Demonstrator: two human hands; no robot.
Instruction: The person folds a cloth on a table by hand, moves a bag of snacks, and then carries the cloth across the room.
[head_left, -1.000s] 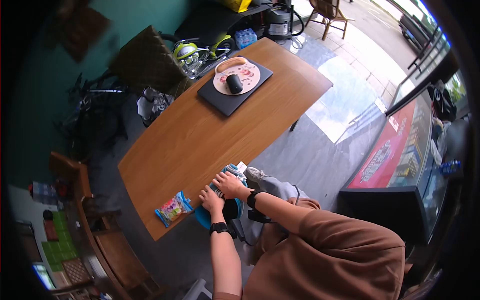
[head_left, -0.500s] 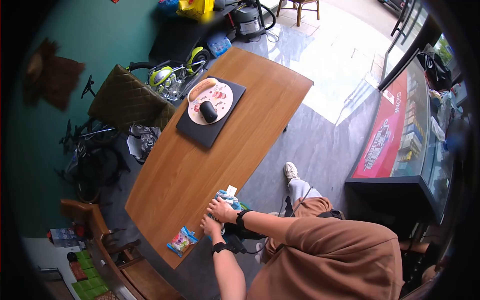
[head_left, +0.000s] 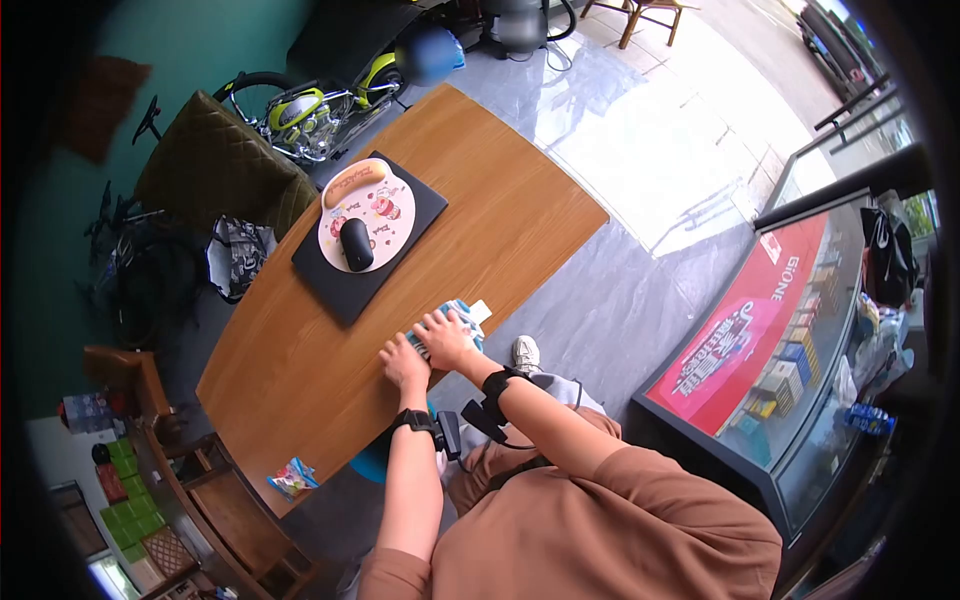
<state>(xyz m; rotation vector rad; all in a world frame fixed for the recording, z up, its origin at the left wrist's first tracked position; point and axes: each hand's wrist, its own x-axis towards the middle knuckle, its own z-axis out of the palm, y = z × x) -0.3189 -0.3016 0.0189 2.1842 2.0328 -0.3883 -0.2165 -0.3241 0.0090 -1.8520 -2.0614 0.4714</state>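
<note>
A bunched blue-and-white striped cloth (head_left: 457, 308) with a white tag (head_left: 481, 311) lies on the wooden table (head_left: 480, 180) near its right-hand edge. My right hand (head_left: 448, 338) is on top of the cloth, fingers bent over it. Close beside it, my left hand (head_left: 404, 362) grips the cloth's near left side; its fingertips are partly hidden. Both wrists wear black bands. Farther up the table, a black mouse (head_left: 356, 245) rests on a pink patterned mouse pad (head_left: 392, 222), which lies on a dark flat slab (head_left: 335, 290).
A small colourful packet (head_left: 293, 479) lies at the table's near corner. A glass display counter (head_left: 740, 400) stands to the right. Left of the table are a quilted seat (head_left: 215, 165), a shopping bag (head_left: 238, 257) and a green motorbike (head_left: 305, 112). A teal round thing (head_left: 371, 462) shows below the table edge.
Both hands and the cloth have moved farther up along the table, away from the small packet and closer to the dark slab. The head view has shifted as well.
</note>
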